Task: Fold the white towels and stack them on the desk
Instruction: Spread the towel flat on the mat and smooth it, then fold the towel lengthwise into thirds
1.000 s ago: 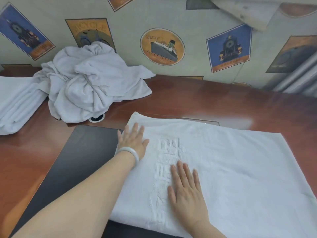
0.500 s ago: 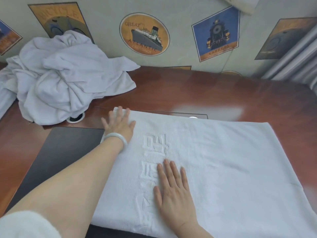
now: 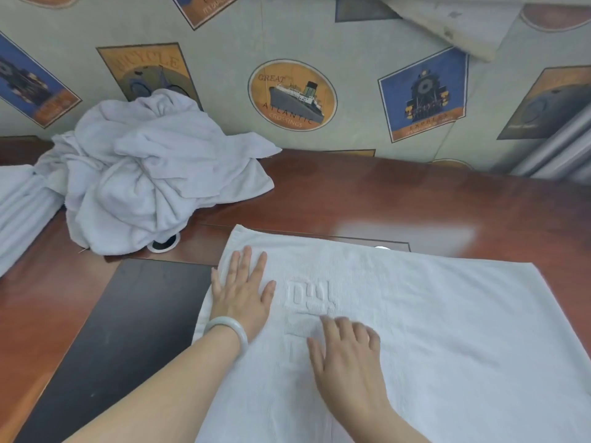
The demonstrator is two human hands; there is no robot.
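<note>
My left hand (image 3: 243, 292) and right hand (image 3: 348, 356) press flat, fingers straight, on the white towel (image 3: 447, 314) spread beneath them on the worktop (image 3: 383, 193), the crumpled heap (image 3: 137, 187) beyond my left awaits folding, and folded towels (image 3: 19, 212) seemingly sit farther left.

Crumpled towels (image 3: 140, 177) behind-left of flat towel (image 3: 447, 330)

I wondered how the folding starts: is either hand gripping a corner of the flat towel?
No: the left hand and the right hand both rest open, palm down, on the towel, pinching nothing.
</note>
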